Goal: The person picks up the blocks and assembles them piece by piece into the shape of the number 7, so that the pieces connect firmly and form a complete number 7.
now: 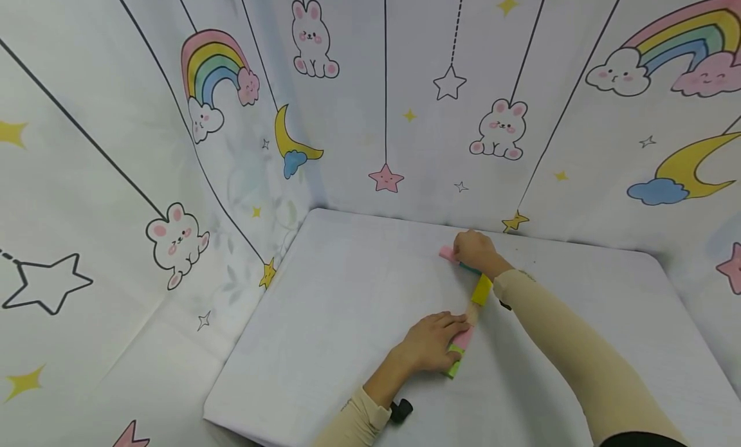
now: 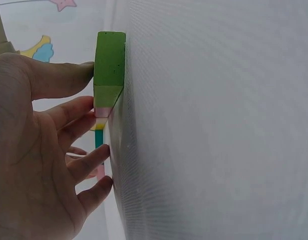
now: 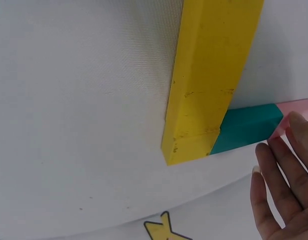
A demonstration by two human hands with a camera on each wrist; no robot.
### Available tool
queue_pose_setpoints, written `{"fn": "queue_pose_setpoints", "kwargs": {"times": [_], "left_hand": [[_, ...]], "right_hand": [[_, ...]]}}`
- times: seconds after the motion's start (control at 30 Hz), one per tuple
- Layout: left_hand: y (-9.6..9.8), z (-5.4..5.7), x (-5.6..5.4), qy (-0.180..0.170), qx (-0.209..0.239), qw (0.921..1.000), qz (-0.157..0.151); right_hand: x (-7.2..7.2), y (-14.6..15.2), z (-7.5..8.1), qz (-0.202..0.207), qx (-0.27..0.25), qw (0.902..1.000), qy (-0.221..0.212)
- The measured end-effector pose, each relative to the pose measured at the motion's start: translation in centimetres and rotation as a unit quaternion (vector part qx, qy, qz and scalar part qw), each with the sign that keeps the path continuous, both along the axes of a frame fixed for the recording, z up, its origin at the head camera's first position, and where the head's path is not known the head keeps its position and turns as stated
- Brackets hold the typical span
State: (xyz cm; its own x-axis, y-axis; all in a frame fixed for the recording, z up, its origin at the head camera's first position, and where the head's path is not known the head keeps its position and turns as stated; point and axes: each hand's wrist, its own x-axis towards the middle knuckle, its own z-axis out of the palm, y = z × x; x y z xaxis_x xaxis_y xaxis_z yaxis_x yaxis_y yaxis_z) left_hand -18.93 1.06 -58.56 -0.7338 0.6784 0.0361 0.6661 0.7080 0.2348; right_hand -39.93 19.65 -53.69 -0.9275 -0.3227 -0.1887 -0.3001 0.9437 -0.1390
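A line of coloured blocks lies on the white tabletop. From the near end come a green block, a pink block, a plain wood-coloured block, a yellow block, a teal block and another pink block. The line bends where yellow meets teal. My left hand lies along the near part, its thumb touching the green block's side and its fingers spread beside the line. At the far end, my right hand touches the far pink block with thumb and fingertips, its fingers gently bent.
The white-covered table has rounded corners. White cloth walls printed with rabbits, stars and rainbows stand at its back and left edges. A black wrist camera sits under my left wrist.
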Motion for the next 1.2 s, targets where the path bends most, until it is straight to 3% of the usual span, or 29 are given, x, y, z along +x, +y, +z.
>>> {"fn": "queue_pose_setpoints", "kwargs": {"times": [1.2], "left_hand": [[0.03, -0.25, -0.11, 0.006, 0.005, 1.0, 0.0]], "right_hand": [[0.17, 0.28, -0.06, 0.011, -0.014, 0.9998, -0.007]]}}
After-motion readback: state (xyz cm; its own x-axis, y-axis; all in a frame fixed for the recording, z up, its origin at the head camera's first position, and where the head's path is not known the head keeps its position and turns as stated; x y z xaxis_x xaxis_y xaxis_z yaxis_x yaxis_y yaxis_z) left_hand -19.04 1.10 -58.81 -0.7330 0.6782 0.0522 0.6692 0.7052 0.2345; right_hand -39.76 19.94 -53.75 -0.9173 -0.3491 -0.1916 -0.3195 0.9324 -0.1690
